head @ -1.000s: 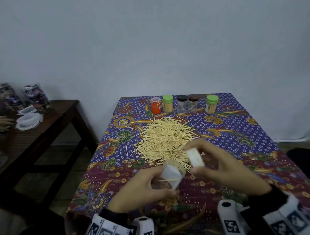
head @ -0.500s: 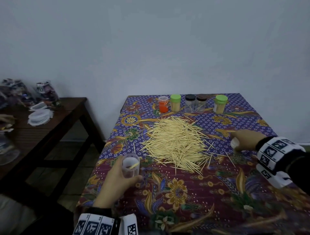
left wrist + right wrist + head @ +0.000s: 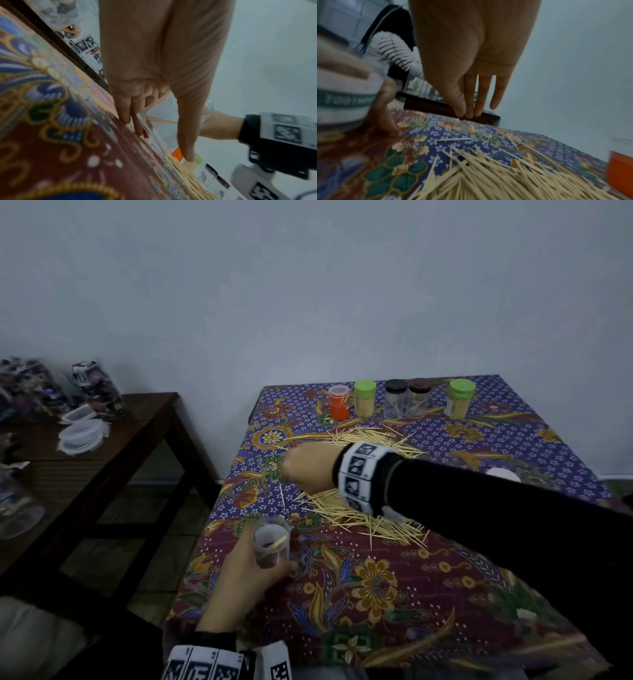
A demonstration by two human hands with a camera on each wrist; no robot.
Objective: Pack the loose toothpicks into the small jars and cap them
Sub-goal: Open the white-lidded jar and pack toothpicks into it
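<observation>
A: Left hand (image 3: 239, 573) – fingers curled round the open jar (image 3: 271, 546), standing near the table's left edge, one or two toothpicks inside.

B: Right hand (image 3: 310, 469)?

A: Over the left side of the toothpick pile (image 3: 359, 518) in the middle of the table (image 3: 428, 594). In the wrist view the fingers (image 3: 481, 97) are straight and close together, holding nothing.

B: White cap (image 3: 503, 474)?

A: Lying near the right edge, well apart from the jar. Five other jars (image 3: 397, 404) stand along the far edge, lids on.

B: Handling?

A: Picks are light, stiff, thin, sharp-tipped – they'd roll and scatter. Best pinched as a small bundle at mid-length, lined up. Jar's clear plastic, light, tips easily, so grip the wall.
</observation>
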